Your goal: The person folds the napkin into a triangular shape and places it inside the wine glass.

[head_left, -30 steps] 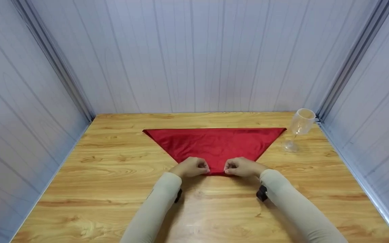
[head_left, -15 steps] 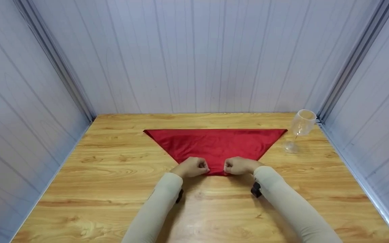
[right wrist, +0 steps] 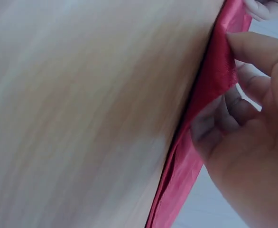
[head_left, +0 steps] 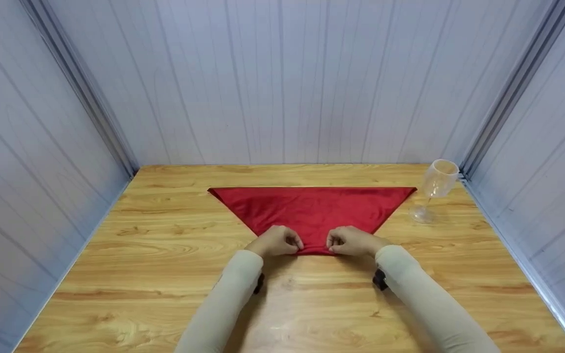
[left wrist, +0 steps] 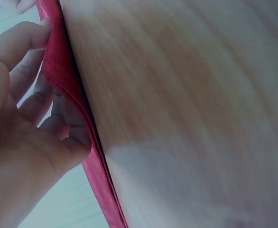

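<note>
Napkin (head_left: 312, 208), red and folded into a triangle, lies flat on the counter (head_left: 165, 255) with its long edge on the far side and its point toward the person. Both hands work at that near point: the left hand (head_left: 276, 242) and the right hand (head_left: 352, 241) sit side by side, a narrow strip of cloth showing between them. Each grip is clamped on the cloth; the left wrist view shows the napkin's hem (left wrist: 63, 80) pinched between thumb and curled fingers, and the right wrist view shows the same on the other side, the fabric (right wrist: 215, 80) lifted slightly off the wood. Beyond the right grip, well off to the far right near the wall, a glass (head_left: 434, 189) stands upright on its stem. The cloth looks thin and slick, so it would likely slip out of a light pinch, and uneven pulling by the two hands would skew the fold or drag the far edge out of line. A wide sweep of the right arm toward the far corner could topple the glass, which looks top-heavy.
</note>
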Demonstrator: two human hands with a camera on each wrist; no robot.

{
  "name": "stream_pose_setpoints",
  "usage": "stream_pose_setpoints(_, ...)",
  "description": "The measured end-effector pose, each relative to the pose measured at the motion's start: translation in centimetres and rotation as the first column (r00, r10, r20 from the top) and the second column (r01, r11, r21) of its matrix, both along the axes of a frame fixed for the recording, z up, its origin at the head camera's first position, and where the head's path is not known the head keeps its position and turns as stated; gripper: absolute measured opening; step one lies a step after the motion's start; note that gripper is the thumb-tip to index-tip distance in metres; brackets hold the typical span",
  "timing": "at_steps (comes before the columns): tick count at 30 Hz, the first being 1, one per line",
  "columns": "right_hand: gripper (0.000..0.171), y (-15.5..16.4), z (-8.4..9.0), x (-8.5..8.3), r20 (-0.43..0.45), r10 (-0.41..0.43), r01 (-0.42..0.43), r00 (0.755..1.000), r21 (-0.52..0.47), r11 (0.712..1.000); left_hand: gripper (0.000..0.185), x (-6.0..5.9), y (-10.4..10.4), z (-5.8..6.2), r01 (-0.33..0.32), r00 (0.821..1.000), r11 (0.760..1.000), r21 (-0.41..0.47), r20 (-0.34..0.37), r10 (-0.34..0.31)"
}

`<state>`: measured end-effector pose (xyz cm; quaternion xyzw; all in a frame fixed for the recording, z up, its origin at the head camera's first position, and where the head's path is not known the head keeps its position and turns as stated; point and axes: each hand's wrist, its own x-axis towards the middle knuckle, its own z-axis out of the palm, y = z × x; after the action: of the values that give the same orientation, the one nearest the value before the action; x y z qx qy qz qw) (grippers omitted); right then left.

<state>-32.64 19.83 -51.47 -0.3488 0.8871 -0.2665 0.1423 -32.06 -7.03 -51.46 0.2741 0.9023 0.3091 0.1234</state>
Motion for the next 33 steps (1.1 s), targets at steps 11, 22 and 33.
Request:
stream_pose_setpoints(11,0.008,-0.4,1.0,1.1,-0.084,0.016,-0.01,0.996,0.069,0.998,0.015,1.6,0.7,1.3,0.074,0.983,0.993,-0.089,-0.159,-0.088)
stream_pose_setpoints(22,0.007,-0.2,1.0,2.3,-0.048,0.05,-0.048,0.998,0.029,0.998,0.006,2.8,-0.2,1.4,0.112,0.985,0.989,-0.095,-0.119,-0.123)
stream_pose_setpoints(33,0.015,-0.5,1.0,3.4,0.035,-0.029,0.026,0.999,0.074,0.997,0.019,2.8,-0.4,0.7,0.099,0.994,0.994,-0.051,-0.044,-0.101)
